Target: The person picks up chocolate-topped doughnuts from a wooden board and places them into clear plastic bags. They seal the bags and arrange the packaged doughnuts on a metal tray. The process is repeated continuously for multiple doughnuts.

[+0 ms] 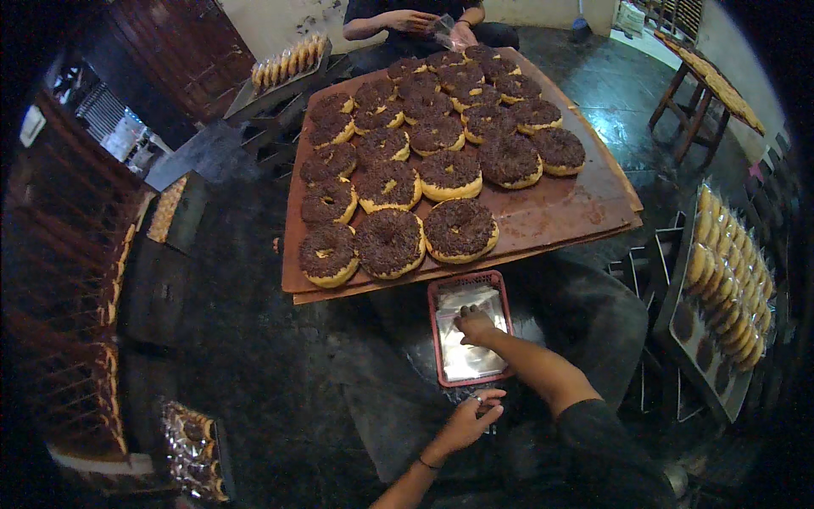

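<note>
My right hand [478, 328] reaches into a red plastic basket [435, 343], its fingers apart and resting on a stack of clear plastic bags [472, 360]. No bag is visibly lifted. Just below the basket's near edge, my left hand [466, 422] is held with fingers extended and nothing in it; it wears a ring and a dark wristband. Beyond the basket, rows of doughnuts [389, 243] topped with dark chocolate sprinkles cover much of a brown board [543, 212].
Across the board sits another person [424, 21], handling a clear bag. Trays of wrapped baked goods stand at the right [727, 280], far left [288, 64] and lower left [193, 450]. A wooden stool [691, 110] at the far right bears a flat tray.
</note>
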